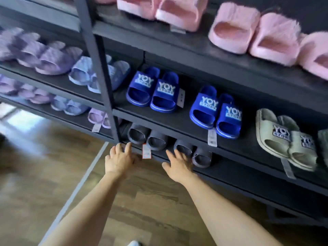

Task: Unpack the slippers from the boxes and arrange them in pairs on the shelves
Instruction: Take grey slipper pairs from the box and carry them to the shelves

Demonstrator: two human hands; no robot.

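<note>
Grey slippers (157, 140) sit in two pairs on the lowest shelf (234, 174), under the blue slippers (152, 89) on the tier above. Both hands are spread and hold nothing. The left hand (119, 159) is at the shelf's front edge beside the upright post (99, 68). The right hand (177, 167) reaches towards the second grey pair (201, 158), with its fingertips at or just short of the nearer slipper; motion blur hides whether they touch. No box is in view.

The second pair looks staggered, with its outer slipper close to the front lip. A sideways nudge meant to square the pair could tip it onto the wooden floor (142, 201). The red tag (146, 151) hangs over the edge between the hands, and a passing finger might snag it and drag the first pair askew.
</note>
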